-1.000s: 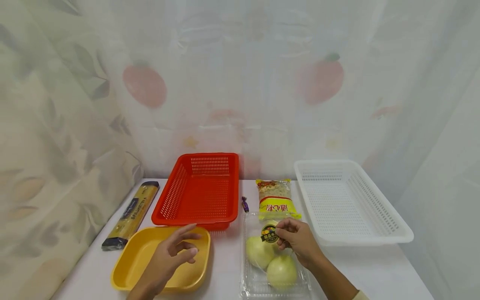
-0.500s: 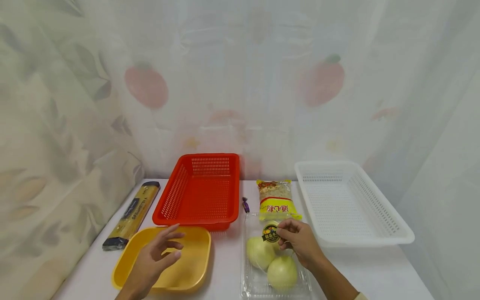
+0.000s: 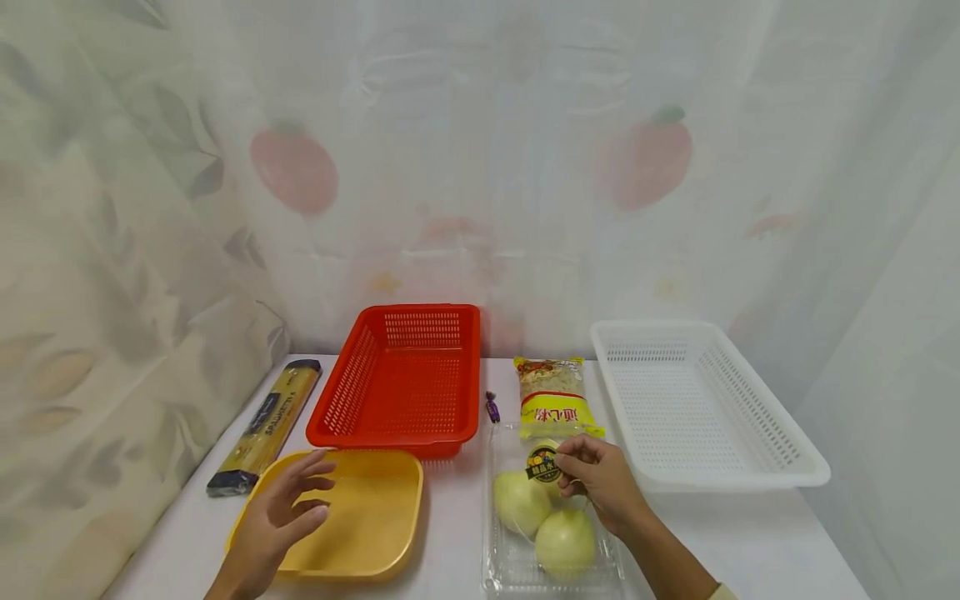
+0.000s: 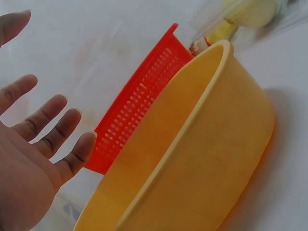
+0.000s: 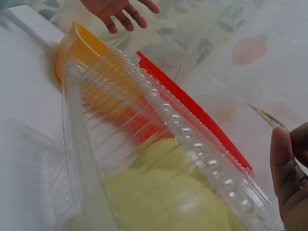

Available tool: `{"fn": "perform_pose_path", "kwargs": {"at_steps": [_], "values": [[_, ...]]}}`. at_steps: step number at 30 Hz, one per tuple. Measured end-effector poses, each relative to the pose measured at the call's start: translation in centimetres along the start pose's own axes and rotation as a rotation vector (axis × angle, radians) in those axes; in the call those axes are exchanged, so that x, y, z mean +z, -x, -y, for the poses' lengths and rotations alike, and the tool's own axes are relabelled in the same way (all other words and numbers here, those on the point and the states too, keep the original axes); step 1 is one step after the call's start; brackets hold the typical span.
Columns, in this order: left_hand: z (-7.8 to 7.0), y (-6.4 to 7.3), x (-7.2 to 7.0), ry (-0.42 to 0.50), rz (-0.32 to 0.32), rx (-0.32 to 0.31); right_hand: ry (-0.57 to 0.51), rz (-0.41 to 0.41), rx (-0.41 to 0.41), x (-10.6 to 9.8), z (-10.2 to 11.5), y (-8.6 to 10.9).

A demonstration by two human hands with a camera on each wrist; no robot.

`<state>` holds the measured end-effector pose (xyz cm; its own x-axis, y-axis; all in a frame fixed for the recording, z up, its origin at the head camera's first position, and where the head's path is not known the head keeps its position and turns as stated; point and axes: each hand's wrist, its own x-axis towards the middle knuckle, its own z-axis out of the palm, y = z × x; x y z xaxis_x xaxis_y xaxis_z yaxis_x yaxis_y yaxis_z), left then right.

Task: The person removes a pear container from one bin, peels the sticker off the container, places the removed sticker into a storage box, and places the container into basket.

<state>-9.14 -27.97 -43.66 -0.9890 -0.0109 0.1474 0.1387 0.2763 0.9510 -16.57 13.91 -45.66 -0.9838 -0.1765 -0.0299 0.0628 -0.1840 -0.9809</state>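
Note:
In the head view my right hand [image 3: 600, 483] pinches a round black label [image 3: 543, 464] with coloured fruit pictures on it between thumb and fingers. The label is nearly edge-on in the right wrist view. It is held over a clear plastic clamshell box [image 3: 517, 568], in which round pale green produce [image 3: 565, 542] lies, partly hidden by the label and hand. My left hand [image 3: 270, 525], palm turned inward and fingers spread and slightly bent, hovers over the left part of a yellow basin [image 3: 367, 508] and holds nothing.
Behind the yellow basin stands a red basket [image 3: 408, 400], and a white basket [image 3: 675, 417] is at the right. Between them lie a bag of pasta [image 3: 555, 392] and a small purple-wrapped candy [image 3: 492, 408]. A spaghetti pack [image 3: 266, 425] lies at the left, beside the curtain.
My left hand has moved left and slightly down, away from the box and across the yellow basin. The right hand keeps its pinch on the label, almost still.

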Motion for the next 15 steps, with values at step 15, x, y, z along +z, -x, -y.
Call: {"fn": "perform_pose_path", "kwargs": {"at_steps": [15], "values": [[1.3, 0.9, -2.7, -0.101, -0.085, -0.003, -0.01, 0.01, 0.001, 0.0, 0.2, 0.1]]}}
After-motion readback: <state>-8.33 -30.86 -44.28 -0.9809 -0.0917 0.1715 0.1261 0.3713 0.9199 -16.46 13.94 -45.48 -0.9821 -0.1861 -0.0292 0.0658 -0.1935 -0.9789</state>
